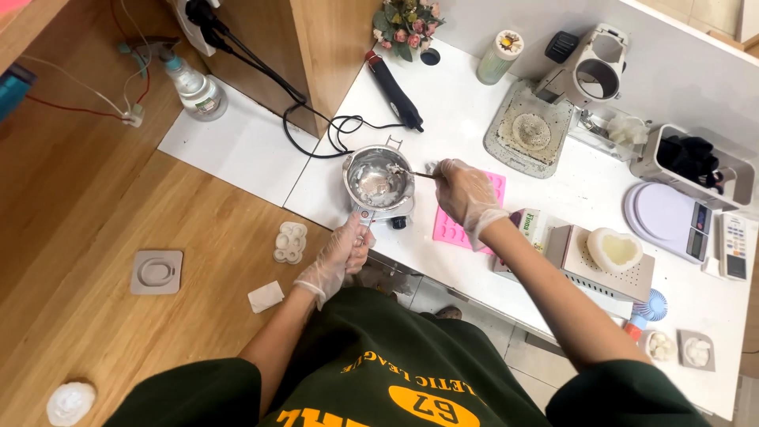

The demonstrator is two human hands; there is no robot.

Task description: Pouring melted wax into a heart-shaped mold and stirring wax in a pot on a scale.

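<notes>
A small steel melting pot (pixel 379 180) with pale wax inside stands near the front edge of the white table (pixel 466 119). My left hand (pixel 341 255), in a clear glove, grips the pot's handle (pixel 363 215) at the table edge. My right hand (pixel 465 191), also gloved, holds a thin metal stirrer (pixel 411 171) whose tip dips into the pot. Under the right hand lies a pink silicone mould (pixel 447 228).
A black heat gun (pixel 394 92) with its cord, a tall candle jar (pixel 500 55), a grey slab (pixel 528 130), a heart-shaped white mould (pixel 615 250) on a box, a round scale (pixel 668 213) and flowers (pixel 407 24) crowd the table. White moulds (pixel 290 241) and a spray bottle (pixel 195 83) lie on the wooden floor.
</notes>
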